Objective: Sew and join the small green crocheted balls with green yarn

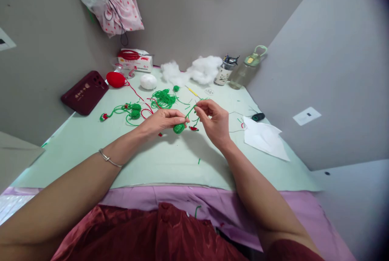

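My left hand point(167, 120) pinches a small green crocheted piece point(178, 128), which hangs just under its fingertips. A green yarn strand point(190, 112) stretches from the piece up to my right hand point(211, 118), whose thumb and forefinger are pressed together on its end. Whether a needle is also in that pinch is too small to tell. Below the right fingers hangs or lies a small red and green piece point(193, 128). A loose pile of green yarn point(164, 99) lies just behind my left hand.
Left of my hands are green crocheted pieces point(135, 111), a red ball point(115, 79) and a dark red phone point(85, 93). Behind are white stuffing point(205, 69), a yellow-handled hook point(192, 91), a pen cup point(224, 73) and a bottle point(243, 72). White paper point(264, 137) lies right.
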Motion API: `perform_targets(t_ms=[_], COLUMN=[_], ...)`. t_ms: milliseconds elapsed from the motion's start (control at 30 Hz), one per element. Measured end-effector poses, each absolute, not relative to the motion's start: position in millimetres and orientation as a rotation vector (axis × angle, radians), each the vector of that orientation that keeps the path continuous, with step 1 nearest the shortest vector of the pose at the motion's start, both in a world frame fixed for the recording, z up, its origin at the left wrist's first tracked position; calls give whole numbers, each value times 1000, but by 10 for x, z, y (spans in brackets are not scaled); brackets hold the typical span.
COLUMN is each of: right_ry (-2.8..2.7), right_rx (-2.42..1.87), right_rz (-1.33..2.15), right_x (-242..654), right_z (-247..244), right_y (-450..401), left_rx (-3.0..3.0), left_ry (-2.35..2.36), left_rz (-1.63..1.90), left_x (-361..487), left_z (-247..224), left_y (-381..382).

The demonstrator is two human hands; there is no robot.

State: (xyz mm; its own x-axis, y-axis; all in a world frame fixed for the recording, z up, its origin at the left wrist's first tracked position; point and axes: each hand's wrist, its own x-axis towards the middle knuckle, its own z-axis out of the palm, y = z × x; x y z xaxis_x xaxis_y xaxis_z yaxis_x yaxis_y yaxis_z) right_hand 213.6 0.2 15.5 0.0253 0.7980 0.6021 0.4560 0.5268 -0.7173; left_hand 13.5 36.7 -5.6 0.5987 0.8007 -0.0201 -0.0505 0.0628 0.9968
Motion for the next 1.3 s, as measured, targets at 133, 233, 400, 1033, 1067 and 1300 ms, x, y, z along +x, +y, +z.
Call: perform_targets(t_ms=[133,233,400,1033,1067,1300], right_ry=[-1647,-1639,-1600,-1493,-1490,-1467], right_rx=[-1105,-1153,-1176,-1218,-1214,-1199], right_rz=[344,424,525,979,1050,1272], right_x=[2137,2149,2162,2192,2192,2217], right_z=[158,149,133,186,187,150], right_y=[6,21,39,88,90,115], left_rx=[1401,1431,1447,1575,1572,1485], left_ry=[729,717,729,674,661,578], left_rz=[744,775,814,899,921,854], left_x=[131,136,149,143,144,155], left_z=[-67,-48,-20,59,54,29], left_y=[371,357,335,275,271,261])
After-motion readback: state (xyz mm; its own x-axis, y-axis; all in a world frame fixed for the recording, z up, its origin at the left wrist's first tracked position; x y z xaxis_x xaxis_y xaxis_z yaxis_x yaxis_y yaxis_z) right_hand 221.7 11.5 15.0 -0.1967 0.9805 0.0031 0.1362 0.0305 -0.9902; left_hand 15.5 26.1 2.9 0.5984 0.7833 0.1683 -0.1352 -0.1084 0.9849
